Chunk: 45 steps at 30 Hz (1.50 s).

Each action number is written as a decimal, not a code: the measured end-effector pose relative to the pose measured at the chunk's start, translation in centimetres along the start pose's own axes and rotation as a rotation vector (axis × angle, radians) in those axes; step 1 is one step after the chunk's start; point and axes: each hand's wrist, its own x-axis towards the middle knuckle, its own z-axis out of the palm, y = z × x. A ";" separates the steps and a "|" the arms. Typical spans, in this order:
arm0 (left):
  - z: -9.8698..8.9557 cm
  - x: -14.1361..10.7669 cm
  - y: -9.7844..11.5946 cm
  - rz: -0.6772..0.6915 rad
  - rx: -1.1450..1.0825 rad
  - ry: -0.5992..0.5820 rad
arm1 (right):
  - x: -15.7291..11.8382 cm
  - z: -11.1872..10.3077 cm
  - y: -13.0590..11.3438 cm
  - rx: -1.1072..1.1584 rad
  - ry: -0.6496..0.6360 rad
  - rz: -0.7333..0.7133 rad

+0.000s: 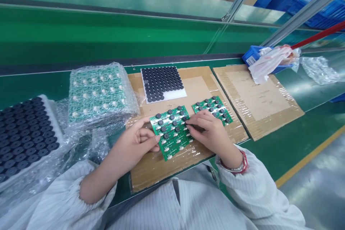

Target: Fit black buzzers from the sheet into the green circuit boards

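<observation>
My left hand (144,137) grips the left edge of a green circuit board panel (172,144), thumb on top and fingers beneath. The panel is held tilted above a cardboard sheet. Several black round buzzers (163,129) sit on its upper rows; its lower rows show small white parts. At the panel's right edge, my right hand (206,127) has its thumb and fingertips closed at a black round buzzer (185,118), partly hidden by the fingers. Behind the right hand lies a second circuit board panel (215,105) with buzzers on it.
A white foam tray (175,95) of buzzers lies on the cardboard sheet (151,176). To the left are a bubble-wrapped stack of circuit boards (97,91) and another buzzer tray (25,136). Rightward, another cardboard sheet (258,97) and a blue bin (252,55) holding plastic bags.
</observation>
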 end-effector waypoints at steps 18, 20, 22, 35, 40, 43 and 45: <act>-0.8 -0.3 -0.3 -0.065 0.239 0.127 | -1.8 -1.6 -0.5 -0.212 -0.006 0.044; -0.8 -0.2 -0.3 -0.055 0.226 0.122 | -1.8 -1.3 -0.4 -0.211 -0.002 0.059; -0.8 0.0 -0.4 -0.049 0.213 0.120 | -1.6 -0.9 -0.4 -0.213 0.004 0.061; -0.6 -0.1 -0.2 -0.043 0.180 0.120 | 0.0 0.1 0.4 -0.108 -0.082 0.006; -0.6 -0.2 -0.1 -0.057 0.196 0.125 | 0.5 -0.2 0.0 -0.100 -0.124 0.037; -0.7 -0.1 -0.2 -0.056 0.189 0.124 | 0.4 -0.2 -0.1 -0.141 -0.094 0.057; -0.7 0.0 -0.3 -0.061 0.209 0.120 | 0.4 -0.2 -0.2 -0.193 -0.092 0.032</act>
